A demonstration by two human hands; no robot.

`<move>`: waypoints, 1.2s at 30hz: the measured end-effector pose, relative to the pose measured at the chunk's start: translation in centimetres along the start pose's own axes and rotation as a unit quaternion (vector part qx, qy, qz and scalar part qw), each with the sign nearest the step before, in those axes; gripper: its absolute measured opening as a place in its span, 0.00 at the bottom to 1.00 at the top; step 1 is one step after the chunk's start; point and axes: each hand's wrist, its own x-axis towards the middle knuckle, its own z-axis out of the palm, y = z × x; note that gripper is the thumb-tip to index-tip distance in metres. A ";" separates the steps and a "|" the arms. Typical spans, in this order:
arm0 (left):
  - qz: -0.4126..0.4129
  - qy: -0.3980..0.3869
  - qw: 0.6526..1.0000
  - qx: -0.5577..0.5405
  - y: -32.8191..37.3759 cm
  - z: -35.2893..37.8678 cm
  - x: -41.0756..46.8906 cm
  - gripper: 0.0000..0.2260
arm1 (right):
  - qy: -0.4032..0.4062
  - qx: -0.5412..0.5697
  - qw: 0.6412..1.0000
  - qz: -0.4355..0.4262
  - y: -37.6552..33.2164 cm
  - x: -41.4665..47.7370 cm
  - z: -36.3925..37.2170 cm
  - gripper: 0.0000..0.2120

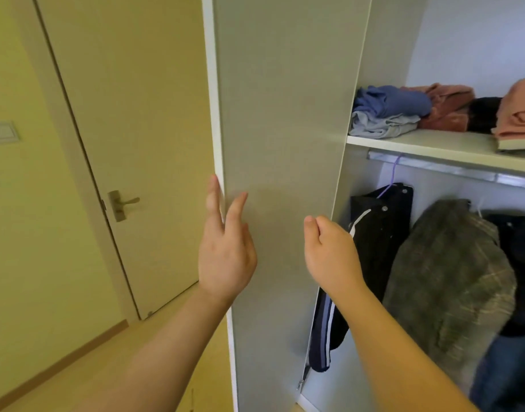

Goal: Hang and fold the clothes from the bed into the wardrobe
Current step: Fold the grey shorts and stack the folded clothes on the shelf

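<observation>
Both hands are raised before the wardrobe door (285, 114). The left hand (225, 251) is open, fingers straight and pointing up at the door's free edge; the right hand (329, 251) is curled, gripping nothing, near the hinge side. The door stands upright, long axis vertical. Folded clothes (404, 111) lie on the shelf (418, 141) — a black jacket (380, 233) and plaid coat (448, 278) hang lengthwise down from the rail (433, 166).

One view only, head-worn, wide-angle; looking forward and slightly down from the person's head; sitting close to the open wardrobe door (285, 129), which is filling the middle; room door (130, 129) showing farther off at left; shelf (418, 142) and hanging clothes (445, 278) showing at right; straight edges bowing.
</observation>
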 end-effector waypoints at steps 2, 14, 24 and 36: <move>0.026 0.003 1.000 -0.014 1.0 -0.3 -0.3 0.20 | 0.018 -0.006 1.000 0.010 0.3 -0.5 -0.7 0.21; 0.251 -0.027 0.940 -0.229 11.4 3.1 -0.4 0.26 | 0.115 0.014 0.989 0.095 4.7 -2.6 -8.2 0.20; 0.343 -0.118 0.885 -0.291 21.2 13.2 1.1 0.27 | 0.252 -0.016 0.947 0.197 12.0 -5.1 -18.5 0.20; 0.322 -0.173 0.920 -0.141 28.3 21.6 3.2 0.28 | 0.273 -0.127 0.927 0.222 15.9 -4.4 -25.5 0.13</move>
